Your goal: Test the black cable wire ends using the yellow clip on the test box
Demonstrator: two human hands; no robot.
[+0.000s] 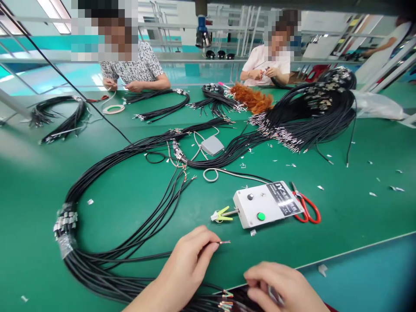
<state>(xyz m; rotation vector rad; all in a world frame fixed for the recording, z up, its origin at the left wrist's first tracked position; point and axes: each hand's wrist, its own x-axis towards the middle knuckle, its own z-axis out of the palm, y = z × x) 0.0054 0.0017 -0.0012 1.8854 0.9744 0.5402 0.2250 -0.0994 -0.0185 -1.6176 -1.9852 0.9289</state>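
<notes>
Nearest, the right hand curls its fingers, around what I cannot tell; farther left, the left hand pinches a stripped cable end over the desk, near-left of the white box.

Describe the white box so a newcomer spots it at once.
On the green table, find the wearer's left hand pinching a cable end. Just beyond it, to the right, lies the white box, with red-handled scissors at its right end. Its round green button and yellow-green prongs at the left end set it apart from the smaller grey box farther back.
</notes>
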